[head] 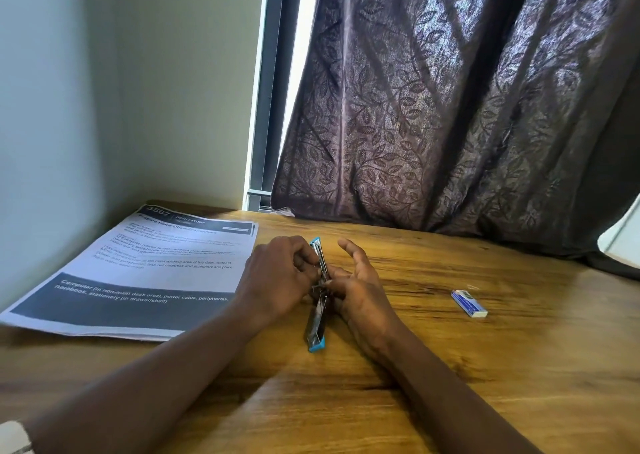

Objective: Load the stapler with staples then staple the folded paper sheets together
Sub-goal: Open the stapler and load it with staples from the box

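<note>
Nearest me, both forearms reached up from the bottom edge over the wooden desk (485, 367). Between my hands lay the stapler (319, 301), swung fully open into one long line on the desk, its blue ends pointing toward me and away. My left hand (277, 280) had its fingers curled onto the stapler's middle, gripping it from the left. My right hand (360, 287) met it from the right: thumb and forefinger pinched at the metal channel near the hinge, the other fingers spread loosely upward. Whether a strip of staples sat in that pinch I could not tell.

To the right, well apart from the hands, the staple box (469, 303) lay flat on the desk. To the left, just beside my left hand, the printed sheets (145, 270) lay stacked flat. Farthest back, a dark leaf-patterned curtain (450, 107) hung to the desk's rear edge, beside a pale wall (121, 90).
</note>
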The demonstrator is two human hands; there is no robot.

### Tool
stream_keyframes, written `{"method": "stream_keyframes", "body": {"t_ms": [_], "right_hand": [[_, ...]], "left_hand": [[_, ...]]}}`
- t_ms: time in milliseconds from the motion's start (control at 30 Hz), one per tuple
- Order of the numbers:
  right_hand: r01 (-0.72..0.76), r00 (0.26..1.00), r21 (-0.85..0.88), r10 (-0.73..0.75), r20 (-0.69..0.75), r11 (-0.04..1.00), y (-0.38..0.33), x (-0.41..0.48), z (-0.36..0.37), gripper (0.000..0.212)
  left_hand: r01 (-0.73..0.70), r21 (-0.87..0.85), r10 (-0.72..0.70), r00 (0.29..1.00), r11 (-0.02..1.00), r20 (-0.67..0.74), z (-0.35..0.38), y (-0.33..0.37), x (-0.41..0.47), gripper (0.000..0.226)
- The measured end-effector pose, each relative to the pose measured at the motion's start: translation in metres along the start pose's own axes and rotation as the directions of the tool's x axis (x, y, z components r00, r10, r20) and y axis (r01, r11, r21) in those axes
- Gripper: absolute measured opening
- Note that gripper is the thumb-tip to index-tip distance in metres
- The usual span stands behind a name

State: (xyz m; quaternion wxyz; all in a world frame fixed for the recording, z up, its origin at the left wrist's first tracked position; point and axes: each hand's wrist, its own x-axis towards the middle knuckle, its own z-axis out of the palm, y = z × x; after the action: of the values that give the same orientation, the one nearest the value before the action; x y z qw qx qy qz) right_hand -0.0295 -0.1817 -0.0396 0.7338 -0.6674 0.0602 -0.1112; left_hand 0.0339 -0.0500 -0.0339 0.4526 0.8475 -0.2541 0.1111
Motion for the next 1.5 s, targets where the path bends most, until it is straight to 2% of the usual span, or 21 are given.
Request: {"method": "stream_keyframes", "body": {"t_ms": [133, 267, 500, 633, 867, 933, 1000, 1067, 1133, 1200, 1333, 1433, 1500], "right_hand": [[0.018, 1.000, -0.084, -0.017, 0.007, 0.996, -0.002, -0.003, 0.004, 0.075], [0.020, 1.000, -0.080, -0.019, 0.020, 0.997, -0.003, -0.005, 0.004, 0.074], [0.031, 0.997, -0.112, -0.039, -0.066, 0.993, -0.002, -0.003, 0.004, 0.057], [0.030, 0.998, -0.040, -0.032, -0.054, 0.999, -0.002, -0.002, 0.003, 0.052], [-0.025, 0.998, 0.174, 0.034, -0.048, 0.984, -0.005, 0.000, 0.000, 0.049], [-0.046, 0.997, 0.225, 0.061, -0.056, 0.973, -0.005, 0.001, -0.001, 0.048], [-0.069, 0.992, 0.229, 0.091, -0.086, 0.971, -0.006, 0.004, -0.003, 0.046], [-0.090, 0.987, 0.196, 0.113, -0.110, 0.976, -0.007, 0.007, -0.006, 0.044], [-0.107, 0.983, 0.150, 0.128, -0.133, 0.983, -0.010, 0.008, -0.009, 0.042], [-0.108, 0.980, 0.066, 0.117, -0.158, 0.992, -0.010, 0.010, -0.014, 0.041], [-0.115, 0.979, -0.248, 0.067, -0.193, 0.962, -0.011, 0.009, -0.022, 0.038], [-0.093, 0.990, -0.433, 0.037, -0.135, 0.897, -0.014, 0.005, -0.024, 0.029], [-0.057, 0.996, -0.487, 0.019, -0.082, 0.872, -0.015, 0.002, -0.026, 0.027]], "left_hand": [[0.106, -0.114, -0.103, 0.994, 0.988, 0.029, -0.005, -0.006, 0.007, 0.014], [0.070, -0.085, -0.068, 0.997, 0.994, 0.028, -0.006, -0.004, 0.005, 0.015], [0.000, -0.077, 0.002, 1.000, 0.997, 0.024, -0.004, -0.007, 0.004, 0.016], [-0.008, -0.178, 0.018, 0.999, 0.984, 0.051, -0.008, -0.013, 0.007, 0.014], [0.085, -0.436, -0.051, 0.995, 0.896, 0.088, -0.017, -0.018, 0.014, 0.014], [0.108, -0.443, -0.070, 0.992, 0.890, 0.101, -0.020, -0.015, 0.016, 0.015], [0.084, -0.337, -0.046, 0.992, 0.938, 0.119, -0.023, -0.017, 0.018, 0.016], [0.014, -0.127, 0.009, 0.984, 0.992, 0.176, -0.025, -0.021, 0.017, 0.015], [-0.031, -0.016, 0.034, 0.968, 0.999, 0.248, -0.026, -0.024, 0.017, 0.013], [-0.068, 0.017, 0.060, 0.955, 0.998, 0.291, -0.027, -0.025, 0.017, 0.010], [-0.116, 0.092, 0.075, 0.928, 0.989, 0.365, -0.028, -0.027, 0.018, 0.009], [-0.083, 0.102, 0.037, 0.921, 0.991, 0.387, -0.027, -0.032, 0.018, 0.015], [-0.078, 0.086, 0.043, 0.936, 0.993, 0.351, -0.026, -0.033, 0.018, 0.029]]}}
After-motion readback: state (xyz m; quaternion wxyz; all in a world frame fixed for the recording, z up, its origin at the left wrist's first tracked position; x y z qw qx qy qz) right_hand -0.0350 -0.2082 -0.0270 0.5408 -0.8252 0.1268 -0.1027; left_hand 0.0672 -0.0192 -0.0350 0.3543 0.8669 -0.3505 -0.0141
